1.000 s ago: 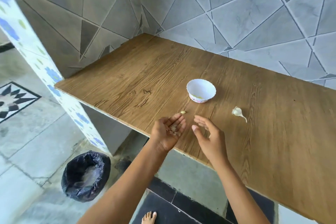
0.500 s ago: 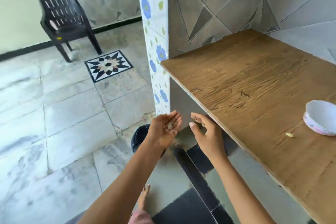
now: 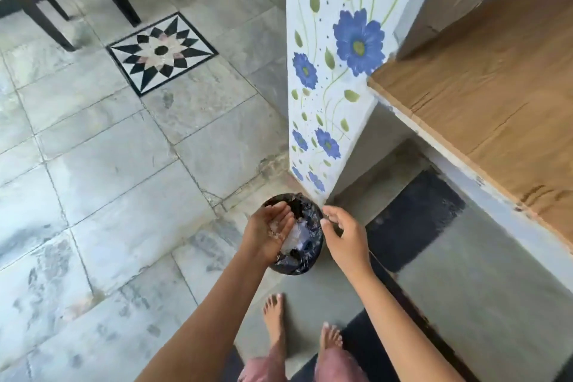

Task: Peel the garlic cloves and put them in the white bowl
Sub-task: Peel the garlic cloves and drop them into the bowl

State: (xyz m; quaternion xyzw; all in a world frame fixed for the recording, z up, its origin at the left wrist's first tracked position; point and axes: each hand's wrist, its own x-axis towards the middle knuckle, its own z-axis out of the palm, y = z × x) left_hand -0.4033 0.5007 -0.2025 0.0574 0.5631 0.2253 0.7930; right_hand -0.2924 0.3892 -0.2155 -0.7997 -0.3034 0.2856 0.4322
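left hand (image 3: 268,234), palm up and loosely cupped, carries pale garlic skins (image 3: 274,228) directly above the mouth of the black-lined bin (image 3: 305,250), with the right hand (image 3: 345,240) spread and empty just beside it; cloves and white bowl out of view.

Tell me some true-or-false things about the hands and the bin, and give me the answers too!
1. The left hand is cupped palm up over the bin. True.
2. The right hand grips a garlic clove. False: its fingers are spread and hold nothing.
3. A black bag lines the bin. True.
4. The white bowl stands on the floor beside the bin. False: no bowl is in view.
5. The person wears shoes. False: the feet are bare.
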